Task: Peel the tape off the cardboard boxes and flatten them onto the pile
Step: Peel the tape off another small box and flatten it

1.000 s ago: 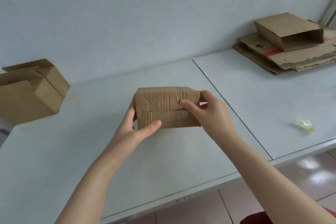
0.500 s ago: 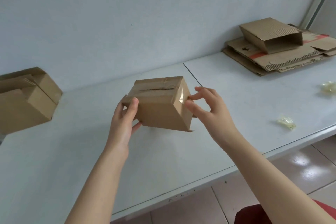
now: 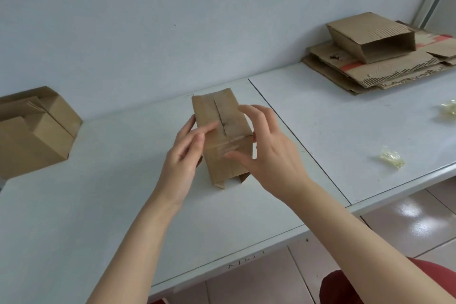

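A small brown cardboard box (image 3: 223, 168) stands on end on the white table (image 3: 98, 192) between my hands, its slit top seam facing up. A strip of clear tape (image 3: 232, 148) crosses its near face. My left hand (image 3: 183, 158) grips the box's left side, thumb on the top flap. My right hand (image 3: 269, 153) is at the box's right side with fingers spread loosely over the top and its thumb touching the tape. A pile of flattened cardboard (image 3: 370, 69) lies at the back right, with an open-ended box (image 3: 370, 34) lying on it.
Another closed cardboard box (image 3: 32, 133) sits at the far left against the wall. Two crumpled wads of clear tape (image 3: 391, 159) (image 3: 449, 108) lie on the right part of the table. The table's front edge runs diagonally below my arms, with tiled floor beyond.
The box was turned from lying lengthwise to standing on end with the slit seam up. My right hand shifted from the box's side edge to its near taped face.
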